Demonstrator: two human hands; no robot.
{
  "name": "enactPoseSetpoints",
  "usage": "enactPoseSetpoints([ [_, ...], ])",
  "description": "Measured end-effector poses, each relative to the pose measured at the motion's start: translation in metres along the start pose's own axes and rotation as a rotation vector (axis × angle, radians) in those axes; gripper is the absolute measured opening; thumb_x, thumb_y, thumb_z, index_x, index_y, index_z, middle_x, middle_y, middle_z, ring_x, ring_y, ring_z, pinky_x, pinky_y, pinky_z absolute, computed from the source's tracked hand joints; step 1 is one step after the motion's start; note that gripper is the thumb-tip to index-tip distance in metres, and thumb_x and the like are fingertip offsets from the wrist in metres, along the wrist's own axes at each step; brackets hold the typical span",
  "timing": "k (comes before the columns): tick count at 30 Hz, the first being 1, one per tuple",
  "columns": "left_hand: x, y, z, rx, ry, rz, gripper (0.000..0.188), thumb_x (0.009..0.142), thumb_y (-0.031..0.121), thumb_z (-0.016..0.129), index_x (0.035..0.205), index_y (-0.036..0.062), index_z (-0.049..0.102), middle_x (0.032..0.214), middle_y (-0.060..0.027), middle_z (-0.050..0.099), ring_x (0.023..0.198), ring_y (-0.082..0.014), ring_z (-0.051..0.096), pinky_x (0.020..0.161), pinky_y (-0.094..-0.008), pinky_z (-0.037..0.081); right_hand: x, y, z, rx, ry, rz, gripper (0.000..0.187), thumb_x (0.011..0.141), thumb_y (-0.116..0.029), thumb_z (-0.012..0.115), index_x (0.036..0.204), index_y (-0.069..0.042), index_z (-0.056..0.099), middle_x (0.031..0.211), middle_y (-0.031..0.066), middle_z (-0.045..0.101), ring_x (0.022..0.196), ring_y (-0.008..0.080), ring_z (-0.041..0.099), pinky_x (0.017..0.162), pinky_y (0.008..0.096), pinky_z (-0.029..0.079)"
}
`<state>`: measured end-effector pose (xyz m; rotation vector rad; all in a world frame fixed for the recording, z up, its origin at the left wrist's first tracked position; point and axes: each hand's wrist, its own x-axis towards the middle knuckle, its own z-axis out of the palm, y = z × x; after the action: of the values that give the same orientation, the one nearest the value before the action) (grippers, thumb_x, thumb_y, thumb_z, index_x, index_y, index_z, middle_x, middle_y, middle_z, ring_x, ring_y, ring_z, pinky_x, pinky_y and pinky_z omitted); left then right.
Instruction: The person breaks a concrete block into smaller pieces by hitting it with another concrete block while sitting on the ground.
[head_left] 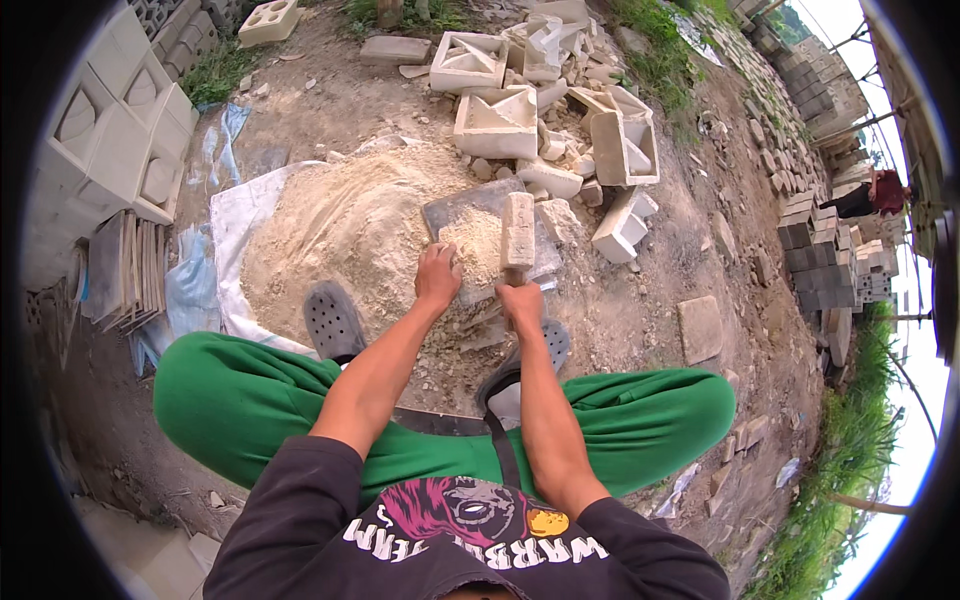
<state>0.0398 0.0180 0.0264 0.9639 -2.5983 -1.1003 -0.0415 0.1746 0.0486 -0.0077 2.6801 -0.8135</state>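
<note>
Clasped a mallet (517, 231) in the right hand (521, 303) and rested the left hand (438, 274), with grip impossible to tell, beside crumbs (474, 247).

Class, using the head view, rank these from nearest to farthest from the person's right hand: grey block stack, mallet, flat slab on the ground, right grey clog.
1. Mallet: gripped by its handle in the right hand.
2. Right grey clog: just beside the hand.
3. Flat slab: on the ground to the right.
4. Grey block stack: farther right.
</note>
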Motion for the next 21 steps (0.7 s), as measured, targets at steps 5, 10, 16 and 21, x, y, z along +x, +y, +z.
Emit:
enactPoseSetpoints([
  [5, 0.001, 0.007, 0.003, 0.002, -0.008, -0.004, 0.044, 0.086, 0.02, 0.07, 0.129, 0.0095, 0.063, 0.13, -0.0113, 0.055, 0.121, -0.0338, 0.051, 0.102, -0.0424, 0.046, 0.023, 0.027, -0.028, 0.095, -0.1, 0.237, 0.052, 0.067, -0.036, 0.071, 0.093, 0.009, 0.072, 0.085, 0.0254, 0.072, 0.088, 0.0393, 0.072, 0.082, 0.0448, 0.055],
  [10, 0.0, -0.001, 0.003, 0.009, 0.033, 0.011, 0.045, 0.084, 0.019, 0.072, 0.127, 0.0072, 0.064, 0.129, -0.0136, 0.057, 0.121, -0.0346, 0.051, 0.103, -0.0423, 0.044, 0.018, 0.034, 0.008, 0.107, -0.224, 0.226, 0.053, 0.067, -0.038, 0.072, 0.091, 0.009, 0.073, 0.1, 0.0301, 0.071, 0.098, 0.0409, 0.07, 0.087, 0.0452, 0.054],
  [16, 0.002, 0.008, 0.0, 0.015, 0.016, -0.006, 0.045, 0.084, 0.019, 0.072, 0.128, 0.0078, 0.063, 0.129, -0.014, 0.057, 0.121, -0.0353, 0.052, 0.103, -0.0429, 0.044, 0.004, 0.005, 0.007, 0.038, -0.217, 0.107, 0.043, 0.067, -0.031, 0.075, 0.086, 0.008, 0.072, 0.082, 0.0218, 0.072, 0.078, 0.0314, 0.072, 0.074, 0.0405, 0.056],
  [21, -0.002, -0.001, 0.003, 0.02, 0.067, 0.064, 0.043, 0.084, 0.018, 0.071, 0.126, 0.0071, 0.064, 0.125, -0.0149, 0.058, 0.116, -0.0369, 0.055, 0.099, -0.044, 0.046, -0.019, -0.045, -0.035, 0.165, -0.214, -0.037, 0.041, 0.069, -0.028, 0.075, 0.094, 0.004, 0.073, 0.09, 0.024, 0.073, 0.088, 0.0355, 0.073, 0.078, 0.0411, 0.056],
])
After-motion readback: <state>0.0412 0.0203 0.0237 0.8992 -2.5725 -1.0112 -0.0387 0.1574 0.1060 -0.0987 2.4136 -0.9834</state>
